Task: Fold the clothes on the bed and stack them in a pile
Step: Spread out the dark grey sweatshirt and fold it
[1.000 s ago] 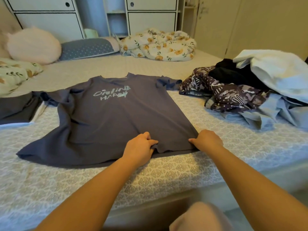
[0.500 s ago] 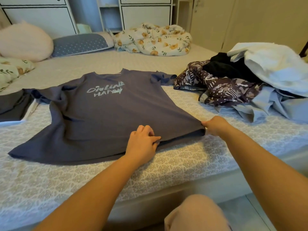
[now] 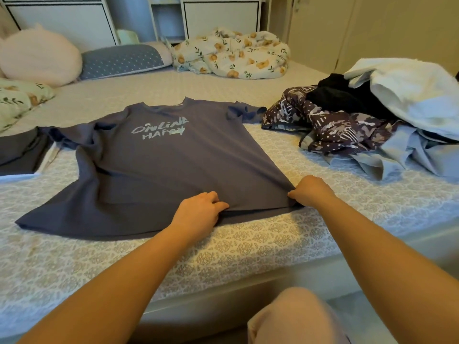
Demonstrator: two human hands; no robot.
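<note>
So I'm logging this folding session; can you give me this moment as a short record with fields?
garment in work: blue-grey T-shirt, spread flat, print side up
left hand: left hand grips the near hem, near its middle
right hand: right hand pinches the hem's right corner
unfolded pile: heap of clothes to the right of the shirt
folded so far: dark folded garment at the left edge
surface: bed, patterned cover

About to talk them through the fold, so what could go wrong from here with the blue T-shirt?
1. Both hands, left hand and right hand, grip the hem of the blue T-shirt near the bed edge; a hard pull may drag it off.
2. The right sleeve is crumpled, so the fold may come out uneven.
3. The unfolded clothes heap lies close by and could snag.
</note>
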